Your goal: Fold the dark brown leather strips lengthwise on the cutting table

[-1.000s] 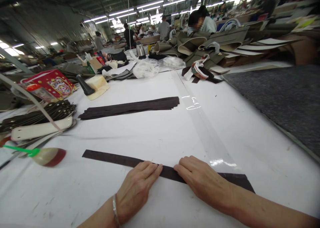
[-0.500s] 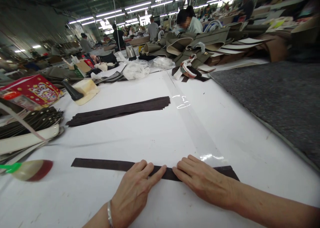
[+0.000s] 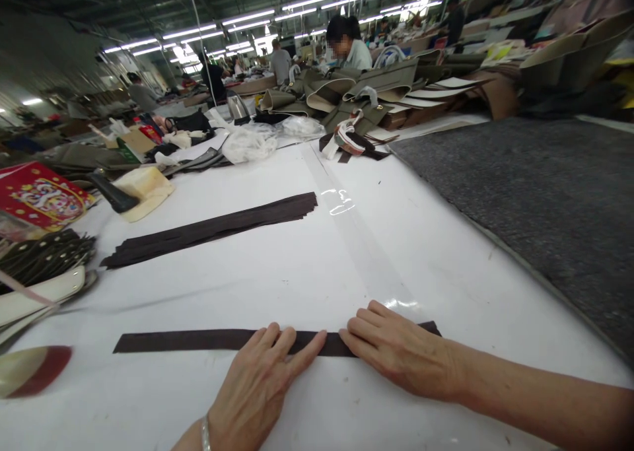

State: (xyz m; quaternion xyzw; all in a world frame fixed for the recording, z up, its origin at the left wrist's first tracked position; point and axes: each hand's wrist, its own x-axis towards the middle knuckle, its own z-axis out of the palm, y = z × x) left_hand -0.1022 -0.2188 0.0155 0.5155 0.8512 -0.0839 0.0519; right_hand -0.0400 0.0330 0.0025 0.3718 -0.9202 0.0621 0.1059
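A long dark brown strip (image 3: 183, 341) lies flat on the white tabletop, running left to right in front of me. My left hand (image 3: 265, 378) rests across its middle with the fingers curled over it and one finger stretched to the right. Just right of that, my right hand (image 3: 396, 348) presses bent fingers on the same strip and covers part of it. Both thumbs are hidden. The strip's right end (image 3: 430, 327) shows behind my right wrist. Farther back lies a stack of similar dark strips (image 3: 212, 230).
At left are a bottle with dark red liquid (image 3: 37, 372), a red printed box (image 3: 44, 197), a black-handled tool on a yellowish block (image 3: 143, 190) and strap bundles (image 3: 44, 259). Dark grey felt (image 3: 520, 187) covers the right side. Bag pieces (image 3: 341, 91) and a co-worker (image 3: 354, 45) are behind.
The view has turned, so the background sits farther left. The strip now lies straighter, its right end less slanted. Both hands stay on it in nearly the same pose.
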